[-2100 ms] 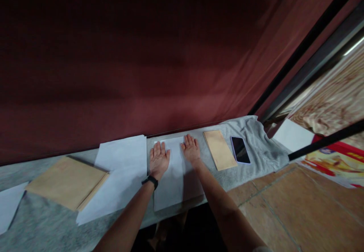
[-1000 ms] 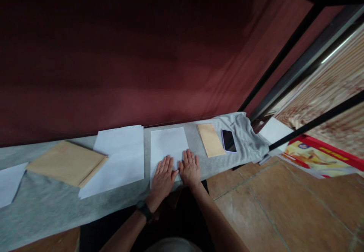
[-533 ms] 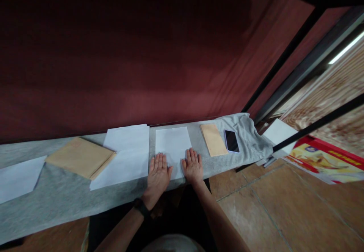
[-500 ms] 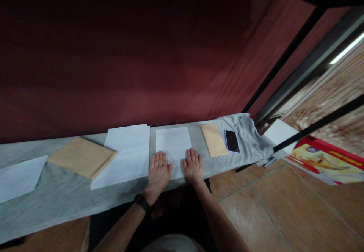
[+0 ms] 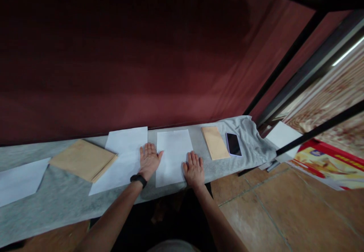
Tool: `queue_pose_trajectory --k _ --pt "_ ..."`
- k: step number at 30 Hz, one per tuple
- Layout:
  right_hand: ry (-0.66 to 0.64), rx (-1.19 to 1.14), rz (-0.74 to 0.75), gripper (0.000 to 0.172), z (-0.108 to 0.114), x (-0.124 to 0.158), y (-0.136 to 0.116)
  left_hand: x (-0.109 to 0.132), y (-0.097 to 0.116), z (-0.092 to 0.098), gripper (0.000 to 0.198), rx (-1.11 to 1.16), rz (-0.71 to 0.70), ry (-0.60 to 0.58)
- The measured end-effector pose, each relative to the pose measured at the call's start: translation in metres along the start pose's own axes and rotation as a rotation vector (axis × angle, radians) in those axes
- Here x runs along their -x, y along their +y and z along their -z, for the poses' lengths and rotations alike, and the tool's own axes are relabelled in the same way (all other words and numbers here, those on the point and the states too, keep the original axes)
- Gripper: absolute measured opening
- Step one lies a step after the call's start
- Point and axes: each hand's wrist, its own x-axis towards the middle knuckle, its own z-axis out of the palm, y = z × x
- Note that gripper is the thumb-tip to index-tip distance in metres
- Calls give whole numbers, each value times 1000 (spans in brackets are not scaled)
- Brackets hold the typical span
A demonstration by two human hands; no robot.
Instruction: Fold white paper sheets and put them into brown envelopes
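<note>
A white sheet of paper (image 5: 172,157) lies in front of me on the grey cloth (image 5: 65,199). My left hand (image 5: 149,162), with a black band on its wrist, is flat with fingers extended. It covers the gap between this sheet and the right edge of the white papers (image 5: 127,142) on the left. My right hand (image 5: 194,169) rests palm down on the sheet's lower right edge, fingers stretched out. Neither hand grips anything. Brown envelopes (image 5: 82,159) overlap the left papers.
Further left is another white paper stack (image 5: 19,180). On the right lie a smaller tan envelope (image 5: 215,143) and a phone (image 5: 234,144). A dark red panel (image 5: 127,74) rises behind the cloth. Black metal bars (image 5: 287,58) and a red-yellow box (image 5: 330,163) stand at right.
My left hand has moved left and slightly away from me, off the middle sheet's lower left edge towards the left papers. My right hand stays near the sheet's right edge.
</note>
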Motion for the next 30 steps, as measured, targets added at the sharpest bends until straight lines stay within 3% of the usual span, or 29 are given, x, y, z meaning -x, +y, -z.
queue_pose_trajectory --k 3,6,9,12,20,30 --pt "-13 0 4 55 0 0 0 10 9 4 71 79 -85 68" --pt "-24 3 5 56 0 0 1 31 30 6 65 191 -241 120" --pt "-32 8 2 56 0 0 1 60 56 5 61 240 -408 108" --pt "-42 3 12 56 2 -1 1 82 69 2 59 235 -445 81" --pt "-15 -5 -1 55 3 0 1 94 42 -2 70 200 -296 99" --pt "-7 10 -69 55 9 12 21 117 18 6 71 211 -347 111"
